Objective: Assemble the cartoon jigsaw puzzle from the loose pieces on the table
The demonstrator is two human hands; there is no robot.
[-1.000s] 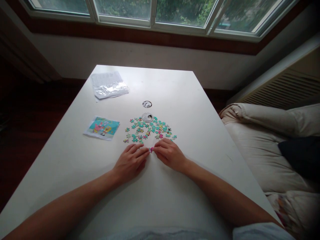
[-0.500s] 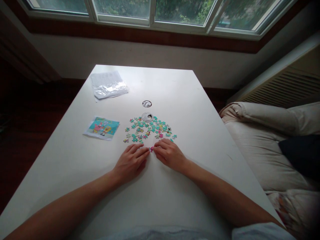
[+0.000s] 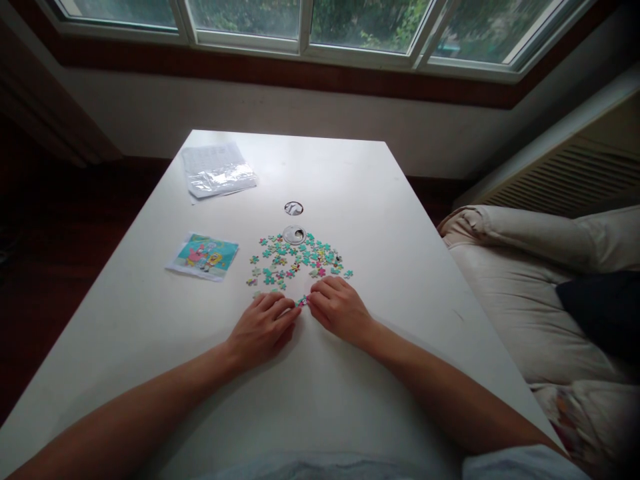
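The fingers (image 3: 320, 298) of the right hand (image 3: 341, 310) are drawn together and grip the right end of a few small puzzle pieces (image 3: 303, 302), pink and teal, just on the near side of the pile (image 3: 306, 255) of loose pieces. The left hand (image 3: 264, 328) is also on the near side of the pile, a little to the left; its fingers are bunched, with the tips touching the left end of the same small pieces, and I cannot tell whether they pinch them or only press on them. A couple of loose pieces at the pile's near left edge lie just beyond the left knuckles. The pile itself, mostly teal with bits of pink and yellow, spreads over the white worktop (image 3: 410, 293). At the pile's far edge, a round metal cover (image 3: 294, 235) sits among the pieces, and beyond the pile is a round hole (image 3: 294, 209) with something white inside. Left of the pile lies a cartoon picture (image 3: 206, 257), and farther off, beyond the pile to the left, papers in a clear sleeve (image 3: 220, 170). Well to the right of the pile stands a pale sofa (image 3: 500, 300) with a dark cushion (image 3: 605, 313); far beyond the pile is a window (image 3: 250, 20).
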